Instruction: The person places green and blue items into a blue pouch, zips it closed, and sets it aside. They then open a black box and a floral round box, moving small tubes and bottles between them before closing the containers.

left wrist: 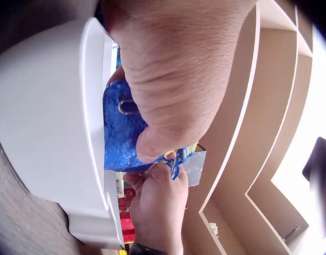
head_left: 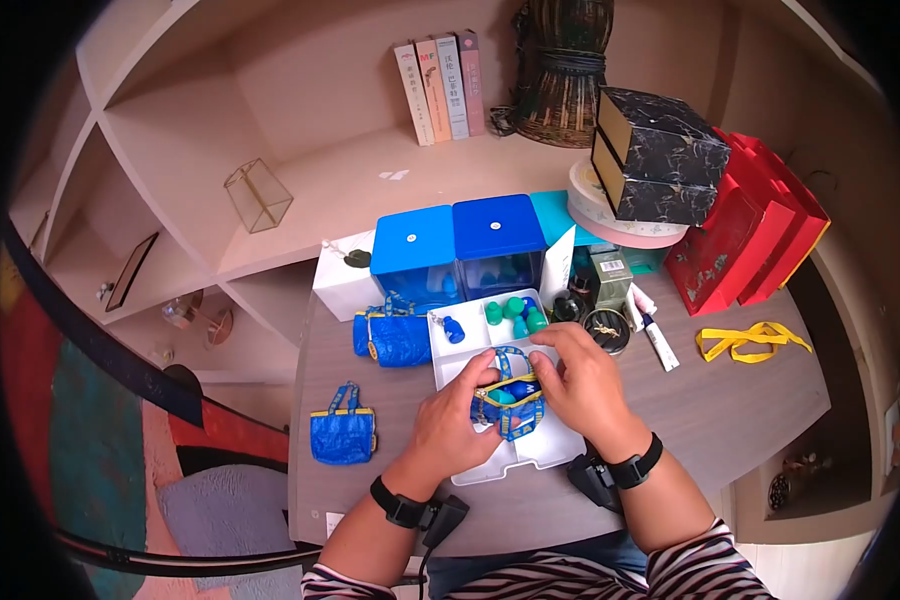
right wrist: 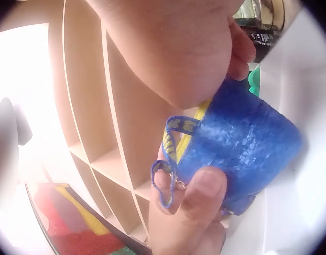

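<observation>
A small blue bag with a yellow-edged opening is held above the white tray; a green item and a dark blue item show inside. My left hand grips its left side, the thumb across the outer face of the bag in the right wrist view. At the other side, my right hand holds the edge of the opening between thumb and fingers. In the left wrist view the bag hangs beside the tray's wall. Patterned handles stick out on both sides.
Green bottles and a blue one lie in the tray's far compartments. Two blue bags are on the left. Behind stand blue boxes; at right are a boxed item, a tube and yellow ribbon.
</observation>
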A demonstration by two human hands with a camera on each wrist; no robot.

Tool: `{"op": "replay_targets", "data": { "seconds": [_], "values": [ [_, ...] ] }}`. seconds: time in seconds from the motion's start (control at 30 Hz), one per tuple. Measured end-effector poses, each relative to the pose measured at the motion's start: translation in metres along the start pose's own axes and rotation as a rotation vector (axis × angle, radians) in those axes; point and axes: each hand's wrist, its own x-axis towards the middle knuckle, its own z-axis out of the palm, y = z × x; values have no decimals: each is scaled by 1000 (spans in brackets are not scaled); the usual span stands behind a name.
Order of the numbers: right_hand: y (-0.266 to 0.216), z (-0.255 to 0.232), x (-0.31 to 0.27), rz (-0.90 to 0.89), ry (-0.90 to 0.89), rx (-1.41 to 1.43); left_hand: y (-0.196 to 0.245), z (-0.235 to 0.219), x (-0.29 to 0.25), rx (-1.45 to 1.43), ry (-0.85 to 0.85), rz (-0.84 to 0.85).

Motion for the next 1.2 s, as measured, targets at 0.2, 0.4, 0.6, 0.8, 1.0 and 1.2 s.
{"op": "replay_targets", "data": {
  "seconds": [0.2, 0.4, 0.6, 0.8, 1.0, 1.2],
  "values": [
    [-8, -6, 3, 131, -37, 95, 7, -7, 3, 27, -46, -86],
    [8, -5, 13, -42, -7, -127, 1, -3, 2, 2, -8, -19],
    [8, -6, 53, -215, -252, -399, -2, -3, 1, -46, 54, 15],
    [7, 11, 70, -223, -509, -805, 2, -6, 1, -27, 41, -4],
    [6, 21, 64, -263, -637, -918, -1, -3, 2, -26, 23, 7],
    [9, 26, 65, -295, -539, -887, -4, -1, 2, -27, 42, 29]
  ]
}}
